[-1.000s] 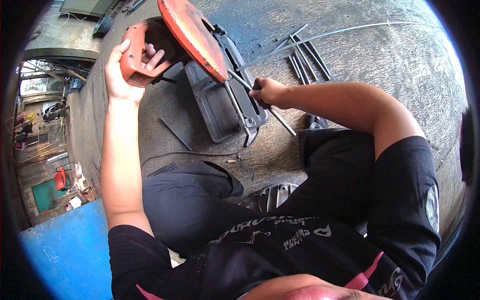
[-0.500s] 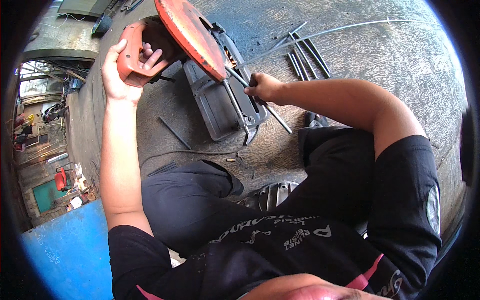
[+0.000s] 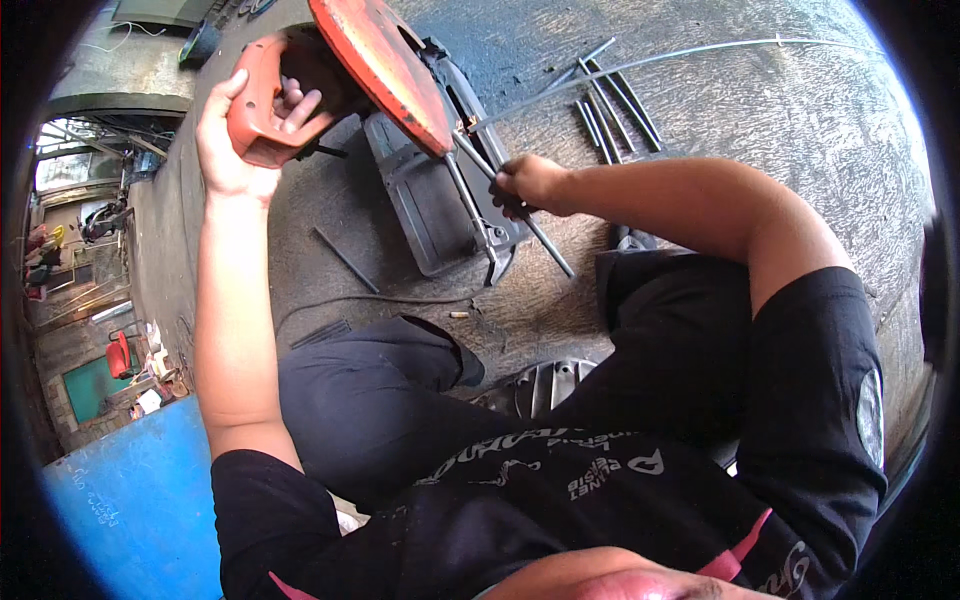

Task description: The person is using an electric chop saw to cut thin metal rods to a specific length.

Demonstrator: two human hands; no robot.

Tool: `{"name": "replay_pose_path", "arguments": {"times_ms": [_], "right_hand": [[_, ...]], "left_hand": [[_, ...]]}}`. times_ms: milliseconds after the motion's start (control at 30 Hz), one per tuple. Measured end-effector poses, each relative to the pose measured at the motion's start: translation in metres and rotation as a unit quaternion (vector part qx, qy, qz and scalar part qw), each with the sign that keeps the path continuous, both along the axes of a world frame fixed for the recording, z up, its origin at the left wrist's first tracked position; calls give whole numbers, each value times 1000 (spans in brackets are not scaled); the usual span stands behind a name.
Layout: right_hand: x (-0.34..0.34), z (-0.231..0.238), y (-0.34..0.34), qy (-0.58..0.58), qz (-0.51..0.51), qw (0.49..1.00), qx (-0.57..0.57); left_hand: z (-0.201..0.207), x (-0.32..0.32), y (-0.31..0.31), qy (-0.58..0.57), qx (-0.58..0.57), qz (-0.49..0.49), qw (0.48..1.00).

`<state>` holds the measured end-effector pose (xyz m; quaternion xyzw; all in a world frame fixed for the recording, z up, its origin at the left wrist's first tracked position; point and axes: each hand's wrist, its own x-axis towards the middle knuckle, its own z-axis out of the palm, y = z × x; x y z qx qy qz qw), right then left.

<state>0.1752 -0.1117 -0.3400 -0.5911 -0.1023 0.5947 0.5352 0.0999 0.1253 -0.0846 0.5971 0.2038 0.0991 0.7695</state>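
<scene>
My left hand (image 3: pixel 222 165) is wrapped round the orange D-shaped handle (image 3: pixel 262 90) of a cut-off saw. The saw's worn orange blade guard (image 3: pixel 385 75) tilts over its grey metal base (image 3: pixel 425 215), and it hides the blade. My right hand (image 3: pixel 535 185) is closed round a thin grey metal rod (image 3: pixel 552 250). The rod's far end reaches the guard's lower edge at the saw's clamp screw (image 3: pixel 470 195); its near end sticks out past my hand toward my legs. Whether the rod touches the blade cannot be seen.
Several cut rods (image 3: pixel 612 115) lie on the concrete at the far right. A long pale strip (image 3: pixel 660 65) runs from the saw to the right. One loose rod (image 3: pixel 345 258) and a dark cable (image 3: pixel 370 298) lie at left. A blue panel (image 3: pixel 140 500) stands lower left.
Sparks seen by the guard's lower edge are gone. The handle and my left hand have shifted slightly left, and my right hand and the rod have moved very slightly.
</scene>
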Motion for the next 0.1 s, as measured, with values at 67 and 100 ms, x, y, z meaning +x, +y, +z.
{"name": "replay_pose_path", "arguments": {"times_ms": [67,100], "right_hand": [[2,3,1,19,10,1000,16],[3,7,-2,31,20,999,11]], "left_hand": [[-3,-1,0,-6,7,-2,1000],[-1,1,0,-15,18,-4,1000]]}}
